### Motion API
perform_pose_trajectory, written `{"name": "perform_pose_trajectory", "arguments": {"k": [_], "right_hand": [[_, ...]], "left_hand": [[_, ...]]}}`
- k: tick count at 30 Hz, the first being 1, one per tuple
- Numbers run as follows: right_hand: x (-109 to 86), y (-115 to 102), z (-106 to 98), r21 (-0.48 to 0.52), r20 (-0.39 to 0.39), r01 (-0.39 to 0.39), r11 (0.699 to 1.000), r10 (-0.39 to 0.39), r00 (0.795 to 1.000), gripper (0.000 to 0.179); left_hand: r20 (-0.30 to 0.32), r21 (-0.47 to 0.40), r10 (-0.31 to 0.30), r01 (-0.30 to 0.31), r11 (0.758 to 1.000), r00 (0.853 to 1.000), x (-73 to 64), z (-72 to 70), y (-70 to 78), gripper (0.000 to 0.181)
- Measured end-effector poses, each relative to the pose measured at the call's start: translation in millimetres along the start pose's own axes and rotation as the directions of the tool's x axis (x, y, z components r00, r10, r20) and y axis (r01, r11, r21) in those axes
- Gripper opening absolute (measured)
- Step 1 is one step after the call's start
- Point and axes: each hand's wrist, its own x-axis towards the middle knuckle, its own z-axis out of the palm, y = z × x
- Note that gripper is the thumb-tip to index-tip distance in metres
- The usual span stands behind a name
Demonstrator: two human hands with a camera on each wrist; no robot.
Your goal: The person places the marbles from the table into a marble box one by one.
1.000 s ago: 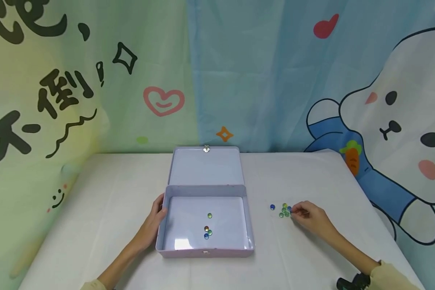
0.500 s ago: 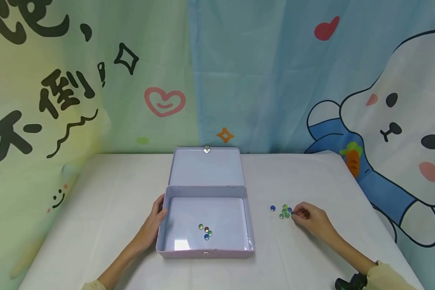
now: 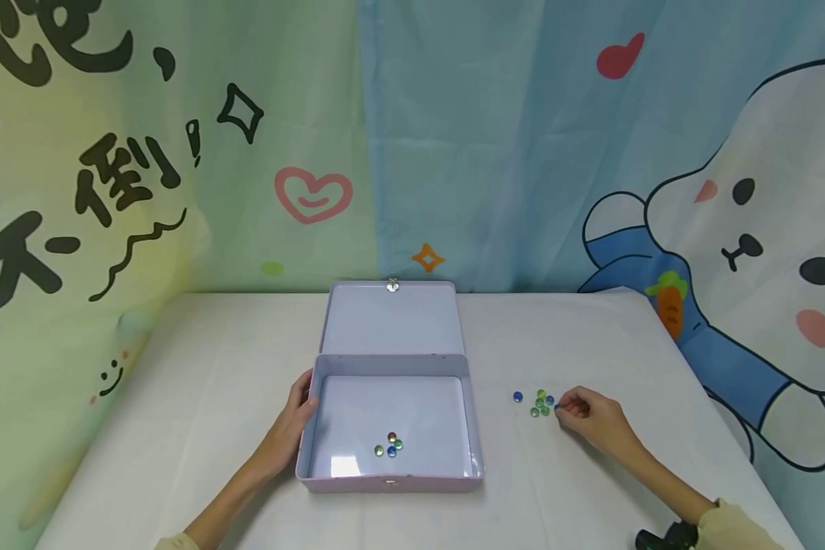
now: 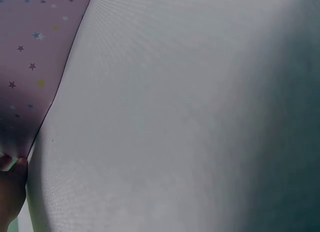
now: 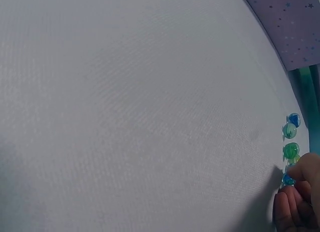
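An open lavender tin box [image 3: 316, 428] lies on the white table, its lid [image 3: 390, 319] folded back. Several glass marbles [image 3: 389, 445] sit near the front of its floor. My left hand [image 3: 305, 402] grips the box's left wall, thumb over the rim. In the left wrist view only fingertips [image 4: 14, 178] against the starred box side [image 4: 30, 67] show. Right of the box lies a small cluster of green and blue marbles [image 3: 540, 402], with one blue marble [image 3: 518, 396] apart. My right hand [image 3: 562, 409] pinches a blue marble [image 5: 288, 179] at the cluster's right edge, fingers [image 5: 297, 204] curled.
A cartoon-printed curtain [image 3: 454, 137] hangs behind the table. White cloth [image 5: 140, 117] covers the table on all sides of the box. The table's right edge [image 3: 722, 405] runs close behind my right hand. A black object [image 3: 660, 537] sits by my right sleeve.
A green marble inside the box rolled toward the front and joined the others. My right hand stayed at the cluster, shifting only slightly. The left hand kept its hold.
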Motion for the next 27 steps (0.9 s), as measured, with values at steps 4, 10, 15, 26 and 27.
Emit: {"name": "perform_pose_trajectory", "arguments": {"k": [4,10,15,26,27], "right_hand": [[-0.4,1.1,1.3,-0.022,0.004,0.033,0.999,-0.033,0.999,0.012],[-0.3,1.2,2.9,-0.104,-0.038,0.183,0.978,-0.188,0.981,0.017],[-0.1,1.1,3.5,-0.170,-0.072,0.292,0.941,-0.308,0.949,0.022],[-1.9,2.6,5.7,-0.231,-0.057,0.271,0.934,-0.291,0.955,0.022],[-2.1,2.9,5.9,-0.231,-0.056,0.273,0.934,-0.292,0.955,0.021]], "left_hand": [[0.002,-0.016,-0.001,0.001,1.000,1.000,-0.4,0.0,-0.2,0.055],[0.000,-0.014,0.012,-0.012,1.000,1.000,0.2,-0.2,0.3,0.054],[-0.002,-0.010,0.018,-0.018,1.000,1.000,0.4,-0.3,1.2,0.054],[0.001,-0.012,0.004,-0.004,1.000,1.000,0.6,-0.7,0.7,0.054],[0.001,-0.010,0.001,-0.001,1.000,1.000,0.7,-0.6,0.6,0.054]]}}
